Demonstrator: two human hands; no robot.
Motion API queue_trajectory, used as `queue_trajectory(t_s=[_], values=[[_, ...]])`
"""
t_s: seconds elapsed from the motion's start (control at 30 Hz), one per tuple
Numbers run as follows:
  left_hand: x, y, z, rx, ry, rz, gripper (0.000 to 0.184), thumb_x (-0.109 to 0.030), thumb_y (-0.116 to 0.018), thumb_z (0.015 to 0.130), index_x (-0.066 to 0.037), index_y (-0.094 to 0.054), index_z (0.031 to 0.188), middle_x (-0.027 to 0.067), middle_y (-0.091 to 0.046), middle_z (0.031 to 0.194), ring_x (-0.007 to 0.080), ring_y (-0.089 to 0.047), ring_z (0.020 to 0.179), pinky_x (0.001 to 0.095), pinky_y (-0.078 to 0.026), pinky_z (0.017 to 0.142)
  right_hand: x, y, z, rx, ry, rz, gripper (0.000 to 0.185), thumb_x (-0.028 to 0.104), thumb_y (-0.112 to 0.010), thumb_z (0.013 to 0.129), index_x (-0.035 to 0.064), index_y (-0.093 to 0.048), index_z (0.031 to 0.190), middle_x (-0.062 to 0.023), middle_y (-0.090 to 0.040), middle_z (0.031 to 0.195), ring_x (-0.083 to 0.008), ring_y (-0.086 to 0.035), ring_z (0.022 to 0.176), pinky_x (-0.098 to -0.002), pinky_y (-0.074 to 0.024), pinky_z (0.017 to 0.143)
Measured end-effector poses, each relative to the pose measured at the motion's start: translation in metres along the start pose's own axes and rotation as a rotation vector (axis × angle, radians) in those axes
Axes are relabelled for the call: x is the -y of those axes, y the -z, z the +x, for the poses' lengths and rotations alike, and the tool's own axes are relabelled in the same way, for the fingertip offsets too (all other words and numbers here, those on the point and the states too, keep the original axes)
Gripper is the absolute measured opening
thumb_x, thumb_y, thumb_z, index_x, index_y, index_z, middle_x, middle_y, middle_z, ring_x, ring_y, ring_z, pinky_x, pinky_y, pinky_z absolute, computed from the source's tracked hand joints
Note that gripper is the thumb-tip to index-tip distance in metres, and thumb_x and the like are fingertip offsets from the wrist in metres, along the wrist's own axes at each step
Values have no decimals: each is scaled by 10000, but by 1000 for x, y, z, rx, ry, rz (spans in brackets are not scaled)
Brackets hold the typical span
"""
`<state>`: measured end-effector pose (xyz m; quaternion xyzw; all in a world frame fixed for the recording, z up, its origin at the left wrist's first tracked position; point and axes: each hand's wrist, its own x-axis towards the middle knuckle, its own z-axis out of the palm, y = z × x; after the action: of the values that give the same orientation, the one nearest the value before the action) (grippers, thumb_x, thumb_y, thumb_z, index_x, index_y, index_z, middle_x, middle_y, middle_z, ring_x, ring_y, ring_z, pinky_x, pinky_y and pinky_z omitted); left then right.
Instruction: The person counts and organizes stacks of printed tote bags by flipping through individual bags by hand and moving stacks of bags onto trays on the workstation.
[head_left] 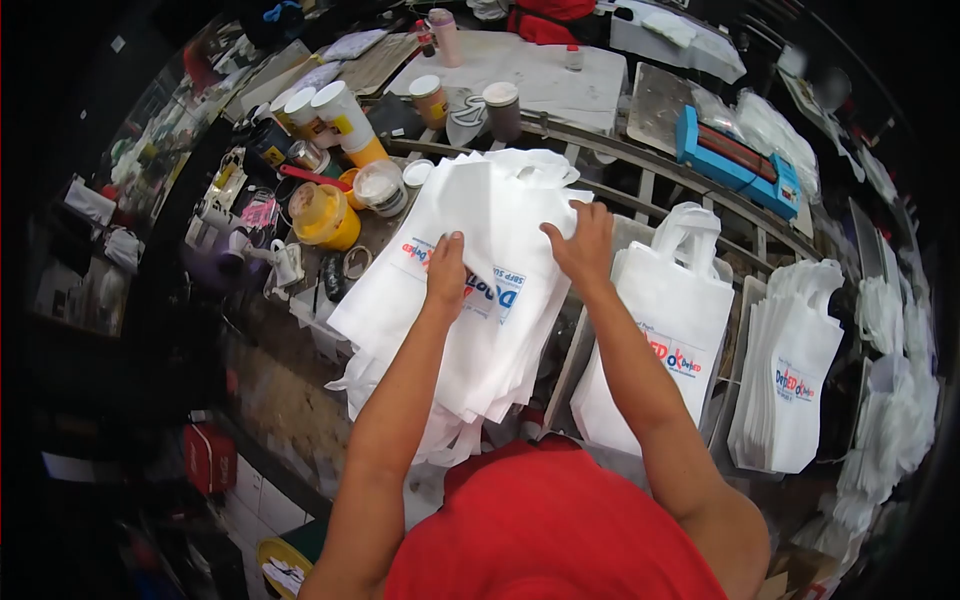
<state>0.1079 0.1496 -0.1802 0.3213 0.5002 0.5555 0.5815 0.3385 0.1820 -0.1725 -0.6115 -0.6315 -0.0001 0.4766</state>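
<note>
A thick stack of white non-woven bags [395, 290] with red and blue print lies fanned on the bench before me. My left hand [446, 272] is closed on the top bag [465, 215], whose near part is creased and folded over. On the stack's right edge, below the handles [535, 165], rests my right hand [583, 243], its thumb and fingers spread apart. Just right of it stands another pile of printed bags [655, 350] with handles upward. A third pile [785, 370] is farther right.
Tubs and bottles crowd the left, including a yellow bucket [328, 228] and a white-lidded jar [380, 190]. Metal rails [640, 180] run behind the piles. A blue machine with a roller [735, 160] sits at the back right. More white bags [880, 400] hang at far right.
</note>
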Motion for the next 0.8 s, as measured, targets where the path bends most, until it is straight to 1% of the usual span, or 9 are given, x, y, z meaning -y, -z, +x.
queue_trajectory(t_s=[0.07,0.17,0.23,0.27,0.37,0.47,0.6,0.7,0.8], values=[[6,2,-1,46,30,29,532,-366,-515,1064,-9,-440,1452,135,-601,1369,246,-588,1255,392,-504,1020,5,-2,20,364,-78,-221,470,291,-806,790,-9,-663,1122,-177,-618,1158,-381,-578,1082,-472,-478,958],[9,-7,-6,95,13,292,666,-407,-579,1028,-12,-373,1524,182,-535,1481,273,-547,1333,394,-462,1077,-18,-31,36,541,-169,-356,449,297,-799,793,3,-674,1107,-165,-622,1202,-380,-569,1108,-484,-474,956],[7,-23,-22,89,43,478,780,-424,-650,992,-12,-319,1565,221,-449,1557,299,-472,1415,418,-401,1143,-17,-30,42,531,-159,-331,393,260,-790,798,20,-683,1090,-155,-631,1198,-379,-569,1114,-491,-471,955],[17,-26,-20,77,-55,564,907,-513,-772,872,13,-405,1513,299,-455,1516,371,-423,1448,439,-386,1161,-13,-28,44,528,-151,-305,340,223,-781,802,38,-691,1072,-145,-640,1194,-378,-569,1121,-497,-468,955],[13,-38,-30,167,-228,985,1016,-558,-819,791,41,-404,1500,316,-459,1498,414,-444,1417,463,-380,1163,-5,-18,32,331,1,-212,236,150,-753,813,71,-706,1030,-149,-683,1105,-381,-591,1112,-513,-454,960],[29,-44,-23,119,-346,1120,1061,-559,-837,748,61,-402,1490,315,-492,1460,443,-476,1369,473,-391,1150,4,-18,28,193,66,-96,200,109,-735,819,65,-700,1012,-165,-703,987,-367,-640,1044,-494,-484,914],[45,-41,-13,65,-344,1132,909,-458,-783,803,55,-438,1470,299,-498,1460,447,-483,1350,480,-392,1138,4,-21,35,358,-134,280,209,147,-736,845,24,-679,1004,-172,-711,928,-348,-681,941,-454,-525,838],[44,-39,-10,19,-388,1112,700,-332,-680,861,34,-496,1428,295,-601,1333,438,-569,1254,483,-454,1070,-1,-22,34,334,-213,334,239,182,-733,873,8,-665,1022,-188,-724,943,-341,-704,845,-419,-549,783],[30,-36,-8,-60,-188,964,547,-258,-609,876,17,-567,1347,277,-692,1130,432,-658,1087,483,-518,965,-16,-33,32,270,-179,392,276,224,-722,902,11,-649,1062,-189,-736,950,-325,-716,861,-404,-549,792]])
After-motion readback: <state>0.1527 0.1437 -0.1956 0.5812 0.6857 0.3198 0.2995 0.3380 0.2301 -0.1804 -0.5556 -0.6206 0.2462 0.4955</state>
